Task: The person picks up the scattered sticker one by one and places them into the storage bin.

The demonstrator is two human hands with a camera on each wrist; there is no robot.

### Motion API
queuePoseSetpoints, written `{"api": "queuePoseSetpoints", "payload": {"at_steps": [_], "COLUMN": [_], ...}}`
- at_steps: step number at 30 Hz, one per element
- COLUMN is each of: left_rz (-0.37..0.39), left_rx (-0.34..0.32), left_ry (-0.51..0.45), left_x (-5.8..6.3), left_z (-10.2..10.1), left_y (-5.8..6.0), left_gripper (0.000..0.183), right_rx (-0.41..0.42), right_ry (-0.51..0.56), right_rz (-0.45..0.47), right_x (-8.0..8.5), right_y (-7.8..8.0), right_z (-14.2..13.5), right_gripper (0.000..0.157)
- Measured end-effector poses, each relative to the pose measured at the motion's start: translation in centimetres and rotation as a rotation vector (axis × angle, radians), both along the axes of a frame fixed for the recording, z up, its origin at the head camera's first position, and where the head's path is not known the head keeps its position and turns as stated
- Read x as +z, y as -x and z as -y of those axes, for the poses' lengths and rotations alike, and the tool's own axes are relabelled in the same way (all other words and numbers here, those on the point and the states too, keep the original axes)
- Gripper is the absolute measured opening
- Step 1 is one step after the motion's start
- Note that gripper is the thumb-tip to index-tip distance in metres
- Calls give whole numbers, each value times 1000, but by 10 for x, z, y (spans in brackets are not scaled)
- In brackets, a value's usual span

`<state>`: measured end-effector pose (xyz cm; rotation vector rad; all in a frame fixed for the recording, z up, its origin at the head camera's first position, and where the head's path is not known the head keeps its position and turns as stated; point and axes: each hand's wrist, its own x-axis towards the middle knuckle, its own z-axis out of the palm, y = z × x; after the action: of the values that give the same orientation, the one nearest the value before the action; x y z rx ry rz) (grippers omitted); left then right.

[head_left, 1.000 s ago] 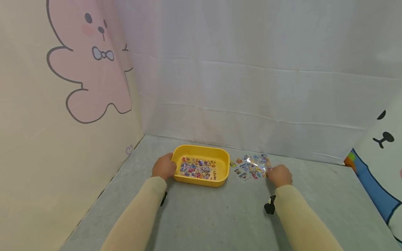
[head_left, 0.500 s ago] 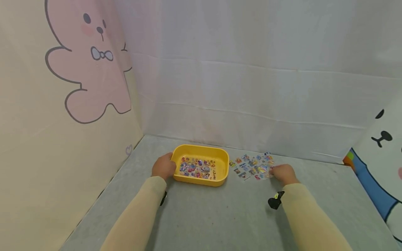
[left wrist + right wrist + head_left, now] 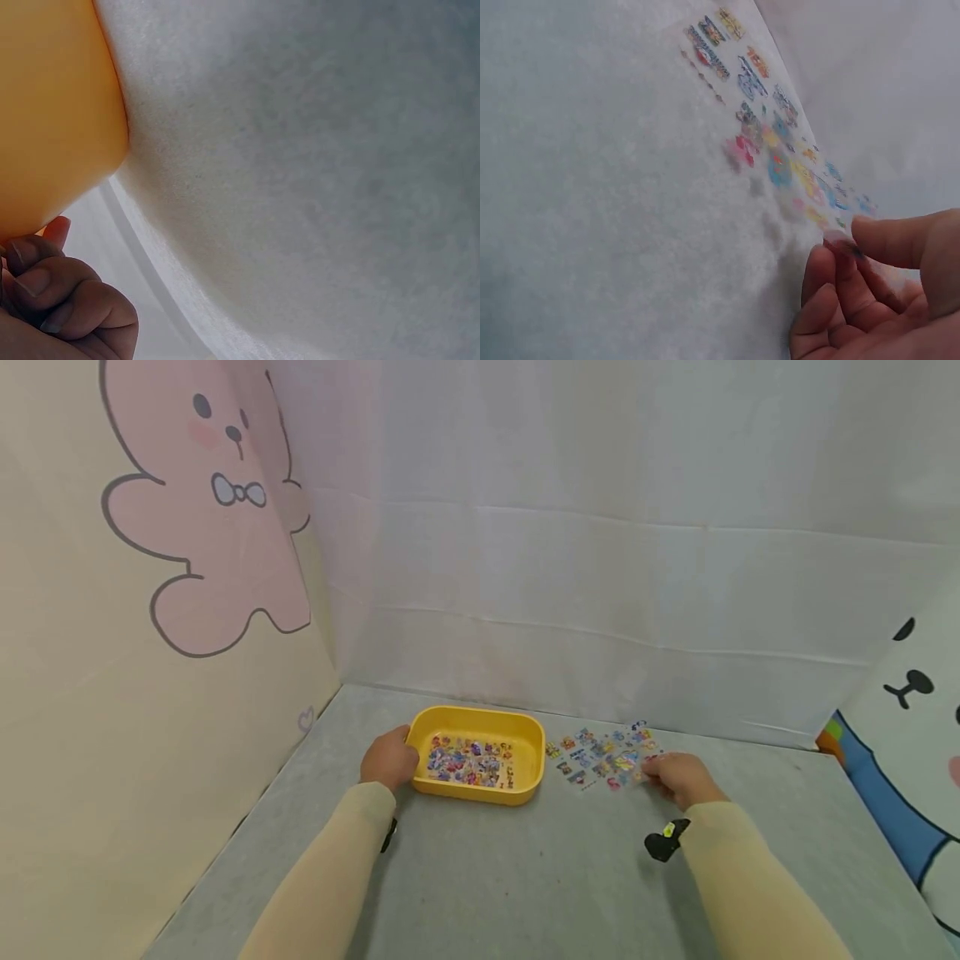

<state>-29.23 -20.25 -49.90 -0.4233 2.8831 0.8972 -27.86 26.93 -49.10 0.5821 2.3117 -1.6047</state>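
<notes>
A yellow rectangular tray (image 3: 534,752) stands toward the back of the table, with a sheet of small colourful stickers (image 3: 468,762) lying inside. My left hand (image 3: 390,760) grips the tray's left side; in the left wrist view its curled fingers (image 3: 67,289) meet the yellow wall. To the right of the tray is a clear sticker sheet (image 3: 600,758) printed with small cartoon figures. My right hand (image 3: 681,778) pinches that sheet's right edge between thumb and fingers. In the right wrist view the pinched end of the sheet (image 3: 806,180) is lifted, casting a shadow on the table.
The grey cloth-covered table (image 3: 510,877) meets a white curtain (image 3: 570,610) right behind the tray and sheet. A cream panel with a pink bear (image 3: 225,543) borders the left side. Another printed panel (image 3: 900,752) stands along the right edge.
My right hand has shifted slightly right, raising the sticker sheet's right end; the bright glare on the sheet has faded. My left hand stays on the tray.
</notes>
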Motion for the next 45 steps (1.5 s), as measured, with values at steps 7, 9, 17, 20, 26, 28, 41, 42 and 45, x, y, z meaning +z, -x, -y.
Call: {"api": "queuePoseSetpoints", "payload": {"at_steps": [7,9,17,20,26,28,41,42,45], "left_rz": [-2,0,-4,-11,-9,-7,-5,-3,4], "left_rx": [2,0,-1,-5,-2,2,4,5,11], "left_ry": [1,6,6,10,9,5,6,6,4], "left_x": [-1,-1,0,0,2,2,2,1,0], "left_z": [0,1,0,0,-1,-1,-1,-1,-2], "left_y": [-1,-1,-1,-1,-3,-4,-2,-1,0], "left_gripper": [57,57,57,56,56,57,56,57,57], "right_rx": [-9,-12,-109,-135,-151,-147,-174,-177,-196], "right_ry": [76,127,408,506,618,642,544,527,495], "right_rz": [19,17,28,39,20,-4,-153,-163,-189], "right_x": [-3,-4,-8,-9,-10,-11,-2,-1,1], "right_y": [-3,-6,-17,-21,-26,-28,-34,-35,-38], "right_z": [6,8,18,24,33,36,63,65,72], "right_gripper": [20,20,27,26,21,23,45,46,47]}}
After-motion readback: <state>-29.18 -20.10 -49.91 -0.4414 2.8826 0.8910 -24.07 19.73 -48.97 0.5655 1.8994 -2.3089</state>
